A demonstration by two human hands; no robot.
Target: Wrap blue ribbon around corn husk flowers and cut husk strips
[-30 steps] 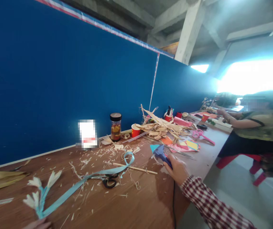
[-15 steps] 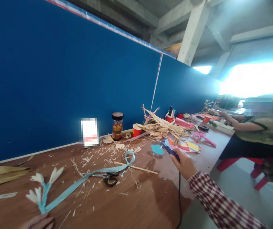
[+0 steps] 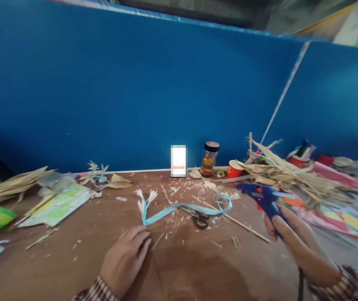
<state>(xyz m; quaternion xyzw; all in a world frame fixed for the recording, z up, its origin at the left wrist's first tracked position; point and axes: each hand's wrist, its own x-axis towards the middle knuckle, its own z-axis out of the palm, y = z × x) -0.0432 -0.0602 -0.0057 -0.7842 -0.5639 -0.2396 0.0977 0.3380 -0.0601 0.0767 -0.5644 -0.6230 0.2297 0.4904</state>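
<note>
My left hand point(image 3: 127, 257) rests low over the table, its fingers closed on the stem end of a small bunch of pale husk flowers point(image 3: 144, 204). The stems are wrapped in light blue ribbon point(image 3: 191, 207), whose loose length runs right and ends in a curl. In my right hand point(image 3: 300, 242) is a blue glue gun point(image 3: 268, 198), gripped by its handle, nozzle pointing left, with a small red light on its body. Black-handled scissors point(image 3: 200, 220) lie partly under the ribbon. A thin wooden stick point(image 3: 244, 225) crosses beneath the ribbon's curl.
A jar with a black lid point(image 3: 209, 161) and a red paper cup point(image 3: 235, 168) stand by the blue partition point(image 3: 153, 83). Dried husks point(image 3: 279, 171) are heaped at right, coloured papers beside them. A painted sheet point(image 3: 58, 207) lies left. Pale scraps litter the middle.
The view has swung left, bringing the table's left side into sight. The glue gun is now lifted in my right hand, turned nozzle-left. My left hand still holds the flower bunch.
</note>
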